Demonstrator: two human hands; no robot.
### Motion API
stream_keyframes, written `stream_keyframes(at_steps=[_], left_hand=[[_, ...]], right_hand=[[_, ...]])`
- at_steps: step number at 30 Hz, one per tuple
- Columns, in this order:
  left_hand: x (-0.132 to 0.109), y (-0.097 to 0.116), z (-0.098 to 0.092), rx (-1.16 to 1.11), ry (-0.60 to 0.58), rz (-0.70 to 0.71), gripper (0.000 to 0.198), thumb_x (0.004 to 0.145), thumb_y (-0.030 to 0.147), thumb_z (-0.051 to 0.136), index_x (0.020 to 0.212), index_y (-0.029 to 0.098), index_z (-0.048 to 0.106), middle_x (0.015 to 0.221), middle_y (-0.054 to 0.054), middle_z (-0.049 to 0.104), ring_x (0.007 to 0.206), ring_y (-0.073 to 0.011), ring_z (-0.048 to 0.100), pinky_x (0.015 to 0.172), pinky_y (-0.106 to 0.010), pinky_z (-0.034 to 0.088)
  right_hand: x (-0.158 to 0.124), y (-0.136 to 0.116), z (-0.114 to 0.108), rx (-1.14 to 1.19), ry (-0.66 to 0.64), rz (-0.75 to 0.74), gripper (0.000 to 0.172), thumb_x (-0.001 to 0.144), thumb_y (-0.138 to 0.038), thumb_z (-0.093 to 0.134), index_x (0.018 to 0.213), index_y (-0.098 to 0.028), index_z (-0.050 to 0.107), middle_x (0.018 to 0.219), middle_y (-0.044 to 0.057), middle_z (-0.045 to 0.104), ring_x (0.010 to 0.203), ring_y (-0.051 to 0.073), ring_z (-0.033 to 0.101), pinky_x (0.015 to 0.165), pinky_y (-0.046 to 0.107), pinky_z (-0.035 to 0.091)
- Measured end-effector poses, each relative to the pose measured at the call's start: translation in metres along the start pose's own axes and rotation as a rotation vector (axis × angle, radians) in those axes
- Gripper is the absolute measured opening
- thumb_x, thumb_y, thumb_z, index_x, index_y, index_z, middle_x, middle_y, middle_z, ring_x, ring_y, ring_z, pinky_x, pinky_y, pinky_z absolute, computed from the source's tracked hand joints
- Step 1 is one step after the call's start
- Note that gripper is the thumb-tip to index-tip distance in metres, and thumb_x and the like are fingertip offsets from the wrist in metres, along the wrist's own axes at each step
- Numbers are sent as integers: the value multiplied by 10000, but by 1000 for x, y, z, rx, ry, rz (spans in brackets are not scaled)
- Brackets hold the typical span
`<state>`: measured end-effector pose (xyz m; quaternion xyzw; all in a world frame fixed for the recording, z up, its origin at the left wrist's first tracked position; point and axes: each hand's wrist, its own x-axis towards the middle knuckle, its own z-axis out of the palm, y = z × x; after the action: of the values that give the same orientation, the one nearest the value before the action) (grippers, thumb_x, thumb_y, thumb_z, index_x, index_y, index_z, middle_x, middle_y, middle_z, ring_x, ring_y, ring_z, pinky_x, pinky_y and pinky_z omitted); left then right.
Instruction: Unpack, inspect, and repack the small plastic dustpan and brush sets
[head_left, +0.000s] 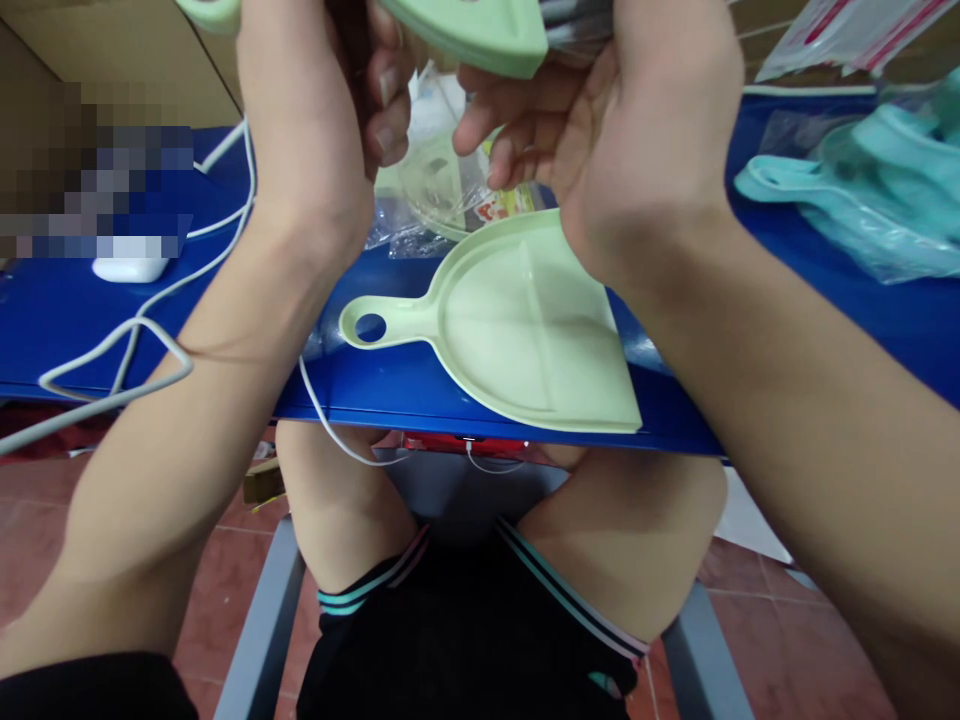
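Your right hand (574, 125) curls loosely at the bristled end of the green brush (472, 35), held high between your hands; your left hand's (382, 90) grip is cut off, so I cannot tell its hold. Below both, the green dustpan (517, 330) lies on the blue table (382, 385).

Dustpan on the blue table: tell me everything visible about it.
The dustpan is pale green and looks like smooth molded plastic. Its rounded body has a raised curved rim, a straight front lip and a ridge across the floor; a short handle ends in a loop with an oval hole. It lies open side up on the blue table, near the close edge, handle pointing left, lip right. The right wrist hides its far lip corner; contact there can't be told.
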<state>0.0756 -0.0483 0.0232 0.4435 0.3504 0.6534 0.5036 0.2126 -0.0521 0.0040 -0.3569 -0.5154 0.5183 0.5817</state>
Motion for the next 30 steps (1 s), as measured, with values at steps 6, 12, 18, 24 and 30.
stream_keyframes(at_steps=[6,12,18,24,30], left_hand=[[2,-4,1,34,1,48,711,1175,445,10,646,182,405,616,17,267,479,-32,231,550,-228,83],[0,0,2,-9,51,34,664,1181,420,15,660,190,356,633,18,221,486,-30,231,582,-235,100],[3,3,1,-2,109,67,644,1183,416,11,672,196,335,604,8,271,507,-39,205,568,-251,86],[8,1,-4,10,114,59,675,1179,419,19,637,195,353,632,-5,287,555,-71,177,621,-293,76],[8,2,-3,-21,189,60,685,1185,433,99,606,190,372,695,-14,282,599,-102,149,741,-349,44]], right_hand=[[3,-2,-2,-13,-13,-12,753,1183,-514,7,1059,-202,682,982,-34,773,773,50,753,572,223,476],[9,11,-5,25,-76,-47,974,1144,-633,-46,952,-91,740,719,30,714,497,24,553,479,157,386],[10,10,-5,-5,-12,-58,928,1159,-596,16,742,-98,679,684,3,647,615,3,638,509,118,361],[2,2,-6,85,24,-56,695,1174,-510,254,672,-134,555,622,-23,532,560,-8,528,536,133,376],[5,-6,-10,132,122,8,627,1182,-439,341,665,-146,543,624,-31,498,556,-4,504,531,154,384]])
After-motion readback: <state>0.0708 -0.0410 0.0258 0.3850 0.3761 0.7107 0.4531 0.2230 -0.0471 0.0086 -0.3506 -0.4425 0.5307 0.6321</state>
